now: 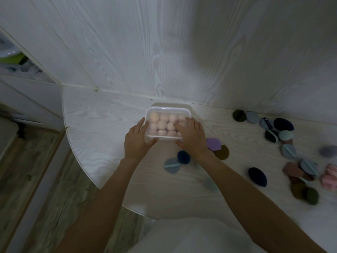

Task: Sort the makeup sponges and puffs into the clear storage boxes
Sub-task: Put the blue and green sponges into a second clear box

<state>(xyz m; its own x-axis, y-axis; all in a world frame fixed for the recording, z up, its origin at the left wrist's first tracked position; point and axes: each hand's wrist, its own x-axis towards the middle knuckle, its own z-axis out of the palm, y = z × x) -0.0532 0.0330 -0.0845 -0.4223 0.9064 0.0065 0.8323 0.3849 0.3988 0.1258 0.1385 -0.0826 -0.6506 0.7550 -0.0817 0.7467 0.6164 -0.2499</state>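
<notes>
Closing off the sponge step, you have your left hand [137, 141] gripping the left end of the clear storage box [168, 123] at frame centre, packed with peach sponges [162, 124], while your right hand [191, 136] lies flat-fingered across its lid. Next, I judge, comes seating the lid evenly, then starting on the scattered puffs [283, 139] at right; motion blur muddies those, and your right palm hides the box's right edge.

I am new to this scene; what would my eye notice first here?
First, the clear plastic box of peach egg-shaped sponges, near the wall on the white wood-grain table, with the left hand and right hand on it. Next, the dark and pastel round puffs scattered to the right.
</notes>
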